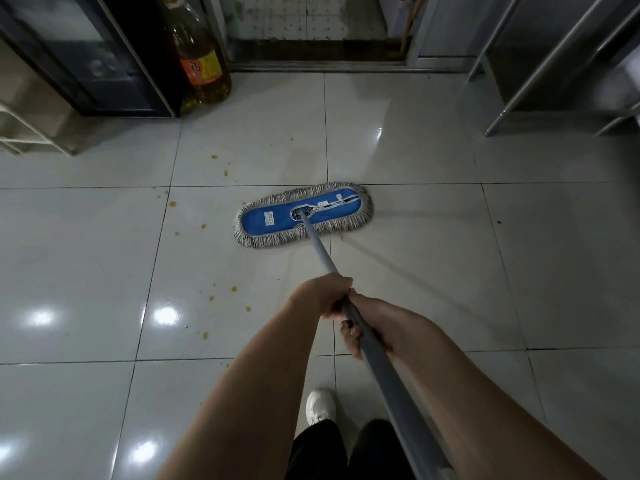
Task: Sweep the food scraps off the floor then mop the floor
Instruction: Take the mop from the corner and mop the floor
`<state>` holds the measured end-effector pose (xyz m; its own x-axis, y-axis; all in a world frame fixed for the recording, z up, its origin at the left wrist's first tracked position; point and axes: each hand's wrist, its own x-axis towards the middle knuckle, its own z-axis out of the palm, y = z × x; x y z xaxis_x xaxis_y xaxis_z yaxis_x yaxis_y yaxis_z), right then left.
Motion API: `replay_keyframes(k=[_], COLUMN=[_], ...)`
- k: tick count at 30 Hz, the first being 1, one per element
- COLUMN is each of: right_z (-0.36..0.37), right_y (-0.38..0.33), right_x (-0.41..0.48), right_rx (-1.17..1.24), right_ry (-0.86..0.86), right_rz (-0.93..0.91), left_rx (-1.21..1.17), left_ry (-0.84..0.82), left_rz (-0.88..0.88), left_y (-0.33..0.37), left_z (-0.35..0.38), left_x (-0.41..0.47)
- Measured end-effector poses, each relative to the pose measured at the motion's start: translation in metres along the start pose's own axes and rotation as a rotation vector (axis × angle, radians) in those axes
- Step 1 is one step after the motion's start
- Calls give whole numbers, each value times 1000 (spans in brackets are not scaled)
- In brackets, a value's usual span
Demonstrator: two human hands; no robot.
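Blue mop head (pixel 258 223), grey-fringed, lies flat on the tiled floor (pixel 450 271), well ahead of my hands. Grey handle (pixel 320 251) runs back from it into both grips: left grip (pixel 323 296) curled round the pole in front, right grip (pixel 369 327) wrapped round it just behind. Yellow scraps (pixel 234 289) dot the tiles left of the head.
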<state>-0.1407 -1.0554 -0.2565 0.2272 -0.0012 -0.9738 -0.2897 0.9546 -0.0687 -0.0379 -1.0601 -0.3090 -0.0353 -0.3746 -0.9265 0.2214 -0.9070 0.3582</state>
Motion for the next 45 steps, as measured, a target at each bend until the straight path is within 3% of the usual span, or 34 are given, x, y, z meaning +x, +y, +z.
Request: replay_keyframes(k=[16,27,35,45], right_z=[90,153,180,206], right_y=[-188,-314,-302,-182], right_x=[62,101,98,62], right_rx=[15,22,138,162], right_ry=[-24,-40,-29,21], right_rz=[-18,-65,-106,-160], left_rx=[99,38,-15,-46], left_ry=[80,124,143,51], left_rz=[47,81,124,61], left_y=[169,280,269,164], left_z=[-117,-198,-213,-213], left_x=[64,115,111,65])
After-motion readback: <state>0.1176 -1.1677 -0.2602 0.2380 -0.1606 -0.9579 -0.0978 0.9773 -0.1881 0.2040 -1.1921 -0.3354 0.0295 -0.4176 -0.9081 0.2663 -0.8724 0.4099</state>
